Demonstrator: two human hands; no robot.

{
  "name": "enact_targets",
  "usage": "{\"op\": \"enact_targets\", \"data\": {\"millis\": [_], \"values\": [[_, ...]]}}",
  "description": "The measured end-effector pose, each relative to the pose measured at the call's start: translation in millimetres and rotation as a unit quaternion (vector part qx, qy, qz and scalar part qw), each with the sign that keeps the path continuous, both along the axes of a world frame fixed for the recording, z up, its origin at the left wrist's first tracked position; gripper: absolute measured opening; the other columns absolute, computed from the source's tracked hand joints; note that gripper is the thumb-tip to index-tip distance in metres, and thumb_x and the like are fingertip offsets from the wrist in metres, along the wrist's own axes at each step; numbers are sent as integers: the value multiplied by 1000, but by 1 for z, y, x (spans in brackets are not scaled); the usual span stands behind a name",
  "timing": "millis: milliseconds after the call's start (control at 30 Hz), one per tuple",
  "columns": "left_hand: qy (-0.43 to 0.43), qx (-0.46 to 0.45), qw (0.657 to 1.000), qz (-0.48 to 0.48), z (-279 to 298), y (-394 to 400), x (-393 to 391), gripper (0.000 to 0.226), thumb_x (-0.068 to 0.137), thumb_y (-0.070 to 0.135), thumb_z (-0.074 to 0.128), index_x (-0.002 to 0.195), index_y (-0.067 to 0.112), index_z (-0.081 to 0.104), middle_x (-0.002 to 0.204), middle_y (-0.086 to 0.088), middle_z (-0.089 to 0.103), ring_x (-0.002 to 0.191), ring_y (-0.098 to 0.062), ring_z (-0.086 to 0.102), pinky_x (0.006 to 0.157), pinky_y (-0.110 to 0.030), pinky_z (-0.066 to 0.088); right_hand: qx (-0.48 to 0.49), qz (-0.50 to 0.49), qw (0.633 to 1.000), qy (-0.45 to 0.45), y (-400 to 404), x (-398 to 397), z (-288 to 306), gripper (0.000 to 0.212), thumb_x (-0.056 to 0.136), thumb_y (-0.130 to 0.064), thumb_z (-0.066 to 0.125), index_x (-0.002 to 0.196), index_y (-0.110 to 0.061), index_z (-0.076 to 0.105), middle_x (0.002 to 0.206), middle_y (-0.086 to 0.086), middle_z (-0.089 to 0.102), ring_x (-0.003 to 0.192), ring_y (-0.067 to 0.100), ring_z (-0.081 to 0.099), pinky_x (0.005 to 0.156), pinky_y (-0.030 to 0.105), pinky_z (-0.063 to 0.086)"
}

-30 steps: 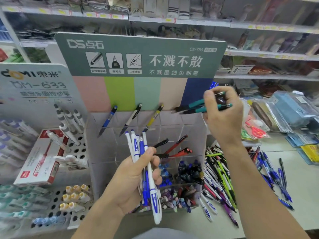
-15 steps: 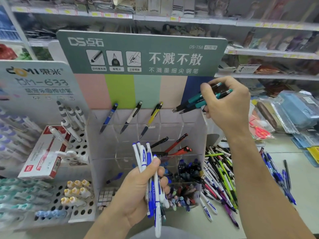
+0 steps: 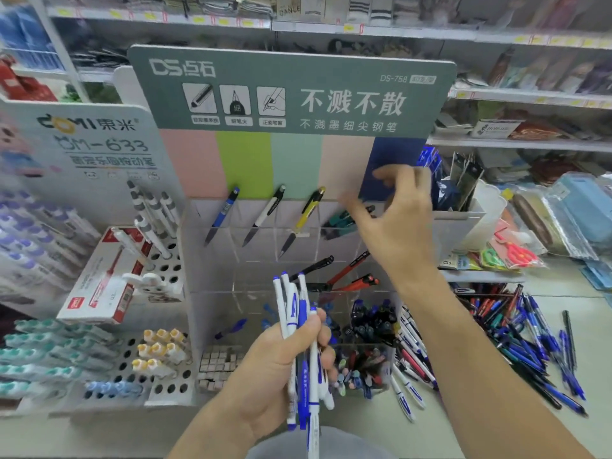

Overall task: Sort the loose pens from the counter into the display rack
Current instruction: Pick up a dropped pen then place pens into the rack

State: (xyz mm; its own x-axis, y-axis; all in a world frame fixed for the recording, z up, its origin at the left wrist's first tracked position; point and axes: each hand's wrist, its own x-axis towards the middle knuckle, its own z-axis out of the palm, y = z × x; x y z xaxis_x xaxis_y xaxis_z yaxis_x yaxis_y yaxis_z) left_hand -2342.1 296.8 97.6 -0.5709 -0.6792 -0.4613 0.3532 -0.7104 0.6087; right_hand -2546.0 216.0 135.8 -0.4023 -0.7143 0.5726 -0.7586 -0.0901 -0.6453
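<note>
Head view: right hand [image 3: 394, 223] has released teal pens [image 3: 337, 220].

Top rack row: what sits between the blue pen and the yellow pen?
Head view: one black-and-white pen stands tilted in its own slot between the blue pen and the yellow pen.

I see white metal shelving [image 3: 516, 145] behind the pale counter [image 3: 563, 299], packed with blurred packaged stationery. Yellow price tags [image 3: 351, 27] line the top shelf edge. Lighting looks even and flat.
</note>
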Motion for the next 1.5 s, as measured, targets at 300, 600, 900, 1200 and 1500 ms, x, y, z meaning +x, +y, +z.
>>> {"op": "enact_targets", "data": {"millis": [300, 600, 900, 1200, 1500], "values": [[45, -29, 993, -105, -20, 8, 9, 35, 92, 22, 67, 120, 1, 66, 82, -13, 55, 67, -27, 57, 69, -42, 52, 327, 280, 889, -158, 69, 20, -25, 24, 98, -33, 64, 122, -31, 64, 84, -10, 65, 61, 5, 54, 62, 20, 44], [41, -64, 977, -198, -36, 16, 11, 27, 99, 16, 62, 122, 3, 59, 100, -22, 61, 80, -34, 63, 88, -53, 48, 448, 431, 758, -199, 71, 1, -28, 23, 102, -20, 61, 125, -24, 62, 105, 11, 73, 79, 32, 70, 65, 39, 56], [29, -62, 979, -191, -41, 15, 16, 41, 95, 28, 66, 125, -1, 63, 100, -21, 64, 79, -35, 66, 79, -46, 55, 437, 445, 725, -291, 71, -5, -31, 19, 92, -5, 72, 104, -10, 57, 85, 5, 67, 66, 19, 58, 54, 29, 48], [41, -82, 964, -251, -40, 17, 11, 35, 99, 15, 56, 126, -7, 52, 97, -19, 66, 70, -29, 67, 69, -36, 57, 462, 448, 738, -200, 70, 9, -31, 17, 102, -28, 59, 116, -21, 65, 93, 10, 71, 69, 22, 63, 64, 43, 54], [61, -80, 954, -284, -43, 15, 16, 33, 97, 22, 64, 123, 2, 60, 94, -17, 65, 74, -26, 69, 72, -36, 57, 436, 473, 736, -212, 69, 9, -28, 12, 102, -17, 61, 106, -9, 69, 79, 6, 70, 58, 19, 56, 51, 28, 46]]}}
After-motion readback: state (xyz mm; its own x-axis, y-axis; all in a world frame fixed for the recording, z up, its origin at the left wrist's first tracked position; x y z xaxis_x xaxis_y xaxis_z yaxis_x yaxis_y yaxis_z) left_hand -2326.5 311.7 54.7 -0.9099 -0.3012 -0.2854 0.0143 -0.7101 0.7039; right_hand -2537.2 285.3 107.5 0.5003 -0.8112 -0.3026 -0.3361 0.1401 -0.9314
